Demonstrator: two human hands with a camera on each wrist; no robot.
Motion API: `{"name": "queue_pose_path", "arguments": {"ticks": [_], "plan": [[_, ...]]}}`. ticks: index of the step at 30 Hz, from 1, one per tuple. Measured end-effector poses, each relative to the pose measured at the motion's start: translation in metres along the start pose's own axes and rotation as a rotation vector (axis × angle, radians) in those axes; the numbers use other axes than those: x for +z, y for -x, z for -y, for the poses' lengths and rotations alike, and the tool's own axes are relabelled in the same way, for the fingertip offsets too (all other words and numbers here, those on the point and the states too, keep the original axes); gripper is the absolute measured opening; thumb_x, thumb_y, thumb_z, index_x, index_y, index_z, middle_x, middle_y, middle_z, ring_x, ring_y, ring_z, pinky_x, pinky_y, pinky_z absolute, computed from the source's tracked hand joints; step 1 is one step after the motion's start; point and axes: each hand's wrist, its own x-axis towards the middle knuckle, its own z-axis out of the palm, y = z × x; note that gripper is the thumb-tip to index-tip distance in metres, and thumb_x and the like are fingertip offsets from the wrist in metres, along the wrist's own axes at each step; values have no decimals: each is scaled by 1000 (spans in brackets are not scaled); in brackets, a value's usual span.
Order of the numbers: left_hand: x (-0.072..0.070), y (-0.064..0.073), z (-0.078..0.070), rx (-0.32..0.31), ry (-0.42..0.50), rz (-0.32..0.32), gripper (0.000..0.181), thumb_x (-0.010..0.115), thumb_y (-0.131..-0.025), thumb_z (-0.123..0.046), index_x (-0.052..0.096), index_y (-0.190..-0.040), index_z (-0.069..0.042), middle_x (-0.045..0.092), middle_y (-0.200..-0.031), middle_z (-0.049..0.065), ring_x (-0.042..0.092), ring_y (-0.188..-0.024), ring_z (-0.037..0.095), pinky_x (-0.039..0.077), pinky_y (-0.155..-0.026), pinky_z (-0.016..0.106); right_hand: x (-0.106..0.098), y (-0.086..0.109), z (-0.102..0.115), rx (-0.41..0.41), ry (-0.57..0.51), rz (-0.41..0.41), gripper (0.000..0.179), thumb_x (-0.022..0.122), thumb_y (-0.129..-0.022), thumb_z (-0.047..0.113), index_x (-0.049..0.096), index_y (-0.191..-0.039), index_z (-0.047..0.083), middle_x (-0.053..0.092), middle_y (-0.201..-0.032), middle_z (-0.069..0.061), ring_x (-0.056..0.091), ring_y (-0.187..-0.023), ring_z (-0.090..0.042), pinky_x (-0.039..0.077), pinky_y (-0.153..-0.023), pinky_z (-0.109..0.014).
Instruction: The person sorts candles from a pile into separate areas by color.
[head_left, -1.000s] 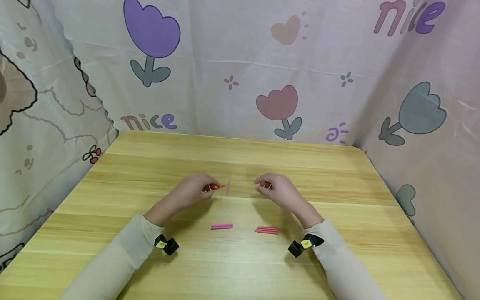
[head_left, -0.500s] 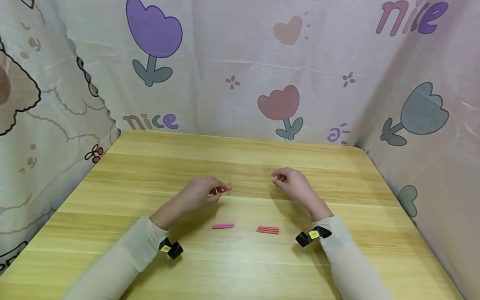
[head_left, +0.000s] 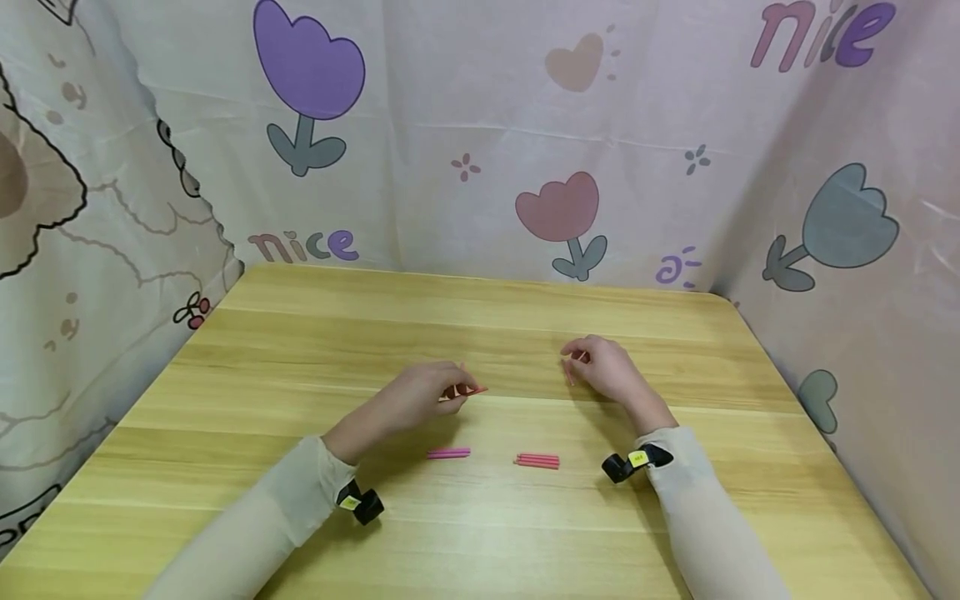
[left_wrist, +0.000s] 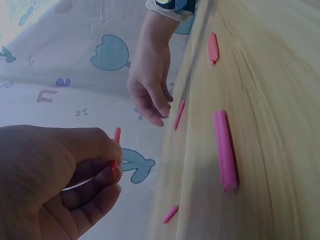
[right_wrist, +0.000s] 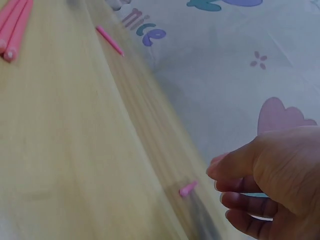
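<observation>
My left hand (head_left: 431, 396) pinches a short orange-red stick (left_wrist: 117, 145) between thumb and fingertips, above the table. A pink stick (left_wrist: 170, 214) lies on the wood near it, partly hidden behind that hand in the head view. My right hand (head_left: 606, 367) hovers with loosely bent fingers and nothing between them. Beside its fingertips another pink stick (right_wrist: 188, 188) lies on the table, apart from the fingers in the right wrist view. Nearer the front lie a pair of magenta-purple sticks (head_left: 448, 453) and a small row of red-pink sticks (head_left: 537, 461).
The wooden table (head_left: 480, 533) ends at a printed cloth (head_left: 450, 100) hung behind it and along both sides. Black wrist cameras (head_left: 367, 506) sit on both sleeves close above the tabletop.
The left hand has moved right and slightly nearer, carrying the orange-red stick past the pink one. The right hand has moved right, and a pink stick now shows by its fingertips.
</observation>
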Motion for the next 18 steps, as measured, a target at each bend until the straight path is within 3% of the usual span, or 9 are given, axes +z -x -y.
{"name": "queue_pose_path", "arguments": {"ticks": [14,18], "plan": [[10,-16,-15,11,64,58,16,69,-90,-8,73,-105,-10,67,-93,-1,61,-80,10,49,-68,19,5,-2,-5,32,0,48,17,68,-93,17,72,-107,9,65,-89,-2,58,-81,-19,47,-75,-38],[15,-20,-19,40,70,72,17,67,-89,-6,72,-104,-10,68,-95,-2,62,-82,10,52,-77,27,5,-2,-4,34,2,48,16,68,-93,16,72,-106,9,65,-88,-2,58,-81,-19,48,-76,-38]]}}
